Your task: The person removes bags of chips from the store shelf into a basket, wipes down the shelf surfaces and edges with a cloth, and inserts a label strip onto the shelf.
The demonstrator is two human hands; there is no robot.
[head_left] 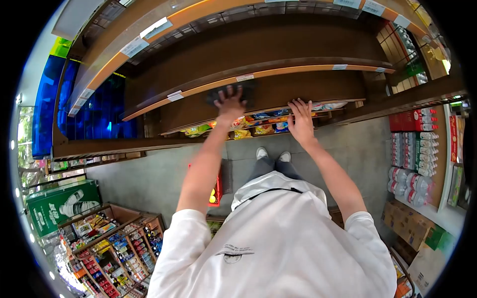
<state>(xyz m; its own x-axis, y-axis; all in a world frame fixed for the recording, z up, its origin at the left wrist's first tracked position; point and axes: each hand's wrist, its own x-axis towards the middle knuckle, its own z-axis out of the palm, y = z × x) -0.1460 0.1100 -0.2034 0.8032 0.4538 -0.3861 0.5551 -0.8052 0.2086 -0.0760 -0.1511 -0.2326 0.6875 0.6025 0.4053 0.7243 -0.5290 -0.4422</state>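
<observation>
Over the brown shelf board (184,115), my left hand (230,104) presses down on a dark grey cloth (251,97), its fingers spread across it. Motion blurs the left forearm, and the palm hides part of the cloth. To the right, my right hand (300,119) rests on the front edge of the same board, fingers stretched out with nothing in them. Several bright snack bags (243,134) lie on the lower shelf, just below both hands.
A shelf rail with price labels (243,78) crosses above my hands. On the floor, a red basket (216,191) stands left of my feet. Bottle packs (411,186) line the right side; a stocked display rack (114,253) stands at lower left beside a green box (64,208).
</observation>
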